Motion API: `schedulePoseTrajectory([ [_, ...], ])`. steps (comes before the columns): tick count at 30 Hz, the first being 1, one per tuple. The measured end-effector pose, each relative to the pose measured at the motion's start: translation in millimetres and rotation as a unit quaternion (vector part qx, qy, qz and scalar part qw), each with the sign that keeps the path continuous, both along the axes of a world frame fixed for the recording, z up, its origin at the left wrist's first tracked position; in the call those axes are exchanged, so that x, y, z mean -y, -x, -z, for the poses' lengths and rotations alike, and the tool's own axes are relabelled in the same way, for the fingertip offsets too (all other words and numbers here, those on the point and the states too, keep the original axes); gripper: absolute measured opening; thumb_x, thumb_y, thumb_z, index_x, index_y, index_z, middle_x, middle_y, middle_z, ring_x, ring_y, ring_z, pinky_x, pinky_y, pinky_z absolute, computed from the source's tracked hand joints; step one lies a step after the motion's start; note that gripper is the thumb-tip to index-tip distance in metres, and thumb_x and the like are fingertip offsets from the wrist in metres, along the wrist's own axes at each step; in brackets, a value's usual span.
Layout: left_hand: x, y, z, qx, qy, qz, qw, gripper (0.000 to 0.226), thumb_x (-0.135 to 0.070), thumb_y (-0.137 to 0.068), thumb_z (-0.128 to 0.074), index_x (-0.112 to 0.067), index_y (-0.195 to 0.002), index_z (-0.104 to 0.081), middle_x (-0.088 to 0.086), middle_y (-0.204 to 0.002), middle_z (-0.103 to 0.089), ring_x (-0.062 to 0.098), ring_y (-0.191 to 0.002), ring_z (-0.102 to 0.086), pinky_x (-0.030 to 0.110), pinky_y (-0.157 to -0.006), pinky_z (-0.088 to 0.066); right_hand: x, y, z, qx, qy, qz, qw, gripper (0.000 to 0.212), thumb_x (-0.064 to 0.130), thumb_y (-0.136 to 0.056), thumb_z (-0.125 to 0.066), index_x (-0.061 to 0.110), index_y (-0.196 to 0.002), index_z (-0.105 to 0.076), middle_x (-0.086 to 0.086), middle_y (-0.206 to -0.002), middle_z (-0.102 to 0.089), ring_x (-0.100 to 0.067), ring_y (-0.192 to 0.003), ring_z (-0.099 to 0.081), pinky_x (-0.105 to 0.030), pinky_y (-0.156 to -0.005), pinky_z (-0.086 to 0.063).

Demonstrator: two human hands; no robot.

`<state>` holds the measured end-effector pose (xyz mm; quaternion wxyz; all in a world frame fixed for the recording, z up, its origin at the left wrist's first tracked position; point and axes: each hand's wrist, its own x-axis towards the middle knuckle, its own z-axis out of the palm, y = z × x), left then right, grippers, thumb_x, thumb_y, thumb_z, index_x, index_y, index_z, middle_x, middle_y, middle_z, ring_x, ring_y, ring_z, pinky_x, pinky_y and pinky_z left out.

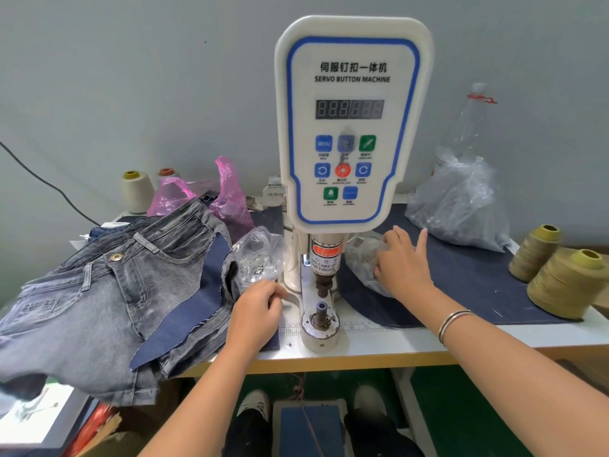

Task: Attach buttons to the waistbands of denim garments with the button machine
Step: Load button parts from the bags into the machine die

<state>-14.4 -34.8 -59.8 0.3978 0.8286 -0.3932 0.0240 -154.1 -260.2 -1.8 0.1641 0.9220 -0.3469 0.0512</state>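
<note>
The head view looks down at the button machine (351, 127), a tall white box with a blue line round its front, standing in the middle of the bench (379, 344). Everything else sits around it so it is easy to reach.

Right under the machine is the lower post (321, 316), with the punch (322, 285) above it. Nothing lies between them yet, so I think no button is being pressed on now.

To the left of the machine lie the grey jeans (99, 291), a heap with the waistband facing up. 1 metal button (115, 257) already shows on the top pair, so this looks like finished work put aside. A dark blue cloth piece (194, 301) lies over the heap.

Just left of the machine is a clear bag of small metal parts (258, 258). The left hand (258, 316) rests just below that bag, near the post, with its fingers curled in. It may be pinching a small part, but I cannot tell.

Just right of the machine is another clear bag (362, 262). The right hand (400, 262) is on it, fingers mostly bent into the plastic and 1 finger straight, probably fishing for a button piece.

Further right of the machine stand a big bag (458, 206) and 2 cones of tan thread (557, 278). Below the machine, on the floor, is a foot pedal (308, 420) between 2 shoes.
</note>
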Motion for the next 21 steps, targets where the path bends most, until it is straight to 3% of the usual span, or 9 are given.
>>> schedulePoseTrajectory([
  [3,0.1,0.1,-0.1,-0.001,-0.004,0.000,1.000,0.026,-0.004,-0.088,-0.053,-0.024,-0.081,-0.068,-0.015,-0.078,-0.056,-0.001,-0.075,-0.051,0.015,-0.061,-0.032,1.4,4.9,-3.8,0.018,0.007,-0.009,1.000,0.016,0.034,-0.092,-0.059,0.024,-0.096,-0.070,-0.002,-0.136,-0.040,-0.024,-0.142,-0.021,-0.063,-0.114,-0.006],
  [6,0.0,0.1,-0.2,-0.004,-0.005,0.001,1.000,0.027,-0.004,-0.087,-0.053,-0.026,-0.080,-0.066,-0.017,-0.078,-0.055,-0.001,-0.075,-0.051,0.016,-0.062,-0.033,1.5,13.7,-7.0,0.114,-0.016,-0.042,0.992,0.015,0.026,-0.090,-0.061,0.017,-0.090,-0.074,-0.005,-0.124,-0.049,-0.026,-0.126,-0.039,-0.055,-0.115,-0.013],
  [9,-0.1,0.6,-0.4,-0.005,-0.003,0.001,1.000,0.028,-0.003,-0.087,-0.053,-0.027,-0.079,-0.065,-0.017,-0.078,-0.055,-0.001,-0.075,-0.051,0.019,-0.062,-0.034,-9.3,17.6,-13.4,0.259,-0.079,-0.070,0.960,0.012,0.019,-0.087,-0.067,0.010,-0.085,-0.075,-0.006,-0.111,-0.055,-0.027,-0.107,-0.047,-0.039,-0.095,-0.035],
  [11,0.4,0.7,-0.6,-0.005,-0.003,0.001,1.000,0.027,-0.003,-0.087,-0.053,-0.025,-0.080,-0.066,-0.017,-0.079,-0.055,0.000,-0.076,-0.051,0.021,-0.063,-0.035,-27.8,18.7,-20.8,0.358,-0.221,-0.058,0.905,0.008,0.019,-0.087,-0.069,0.016,-0.081,-0.073,0.002,-0.101,-0.056,-0.019,-0.099,-0.048,-0.027,-0.081,-0.036],
  [13,0.4,0.2,-0.3,-0.004,-0.002,-0.001,1.000,0.025,-0.004,-0.087,-0.053,-0.023,-0.081,-0.068,-0.016,-0.079,-0.055,0.000,-0.075,-0.051,0.022,-0.063,-0.035,-51.8,20.5,-24.6,0.408,-0.413,-0.021,0.814,0.010,0.024,-0.087,-0.069,0.027,-0.078,-0.067,0.010,-0.087,-0.061,-0.009,-0.083,-0.056,-0.018,-0.069,-0.040],
  [15,0.4,-0.1,0.1,-0.003,-0.004,-0.002,1.000,0.024,-0.004,-0.087,-0.053,-0.022,-0.082,-0.068,-0.016,-0.080,-0.056,0.000,-0.076,-0.051,0.023,-0.064,-0.035,-76.6,24.0,-20.8,0.413,-0.549,0.025,0.726,0.009,0.026,-0.088,-0.067,0.027,-0.080,-0.067,0.010,-0.068,-0.064,0.000,-0.056,-0.055,-0.016,-0.053,-0.042],
  [18,0.0,0.2,0.1,-0.003,-0.005,0.000,1.000,0.025,-0.005,-0.087,-0.053,-0.023,-0.082,-0.068,-0.017,-0.080,-0.056,-0.001,-0.076,-0.050,0.020,-0.063,-0.034,-102.8,26.3,-15.8,0.420,-0.672,0.037,0.609,0.009,0.017,-0.091,-0.063,0.012,-0.084,-0.066,0.005,-0.052,-0.056,-0.004,-0.038,-0.042,-0.016,-0.037,-0.032],
  [21,0.1,0.8,-0.3,-0.002,-0.004,0.001,1.000,0.026,-0.005,-0.088,-0.053,-0.026,-0.081,-0.067,-0.017,-0.079,-0.055,-0.001,-0.076,-0.051,0.018,-0.063,-0.034,-114.9,23.5,-16.0,0.421,-0.720,0.040,0.551,0.022,0.015,-0.093,-0.060,0.009,-0.072,-0.060,-0.002,-0.055,-0.052,-0.007,-0.037,-0.038,-0.017,-0.036,-0.028],
])
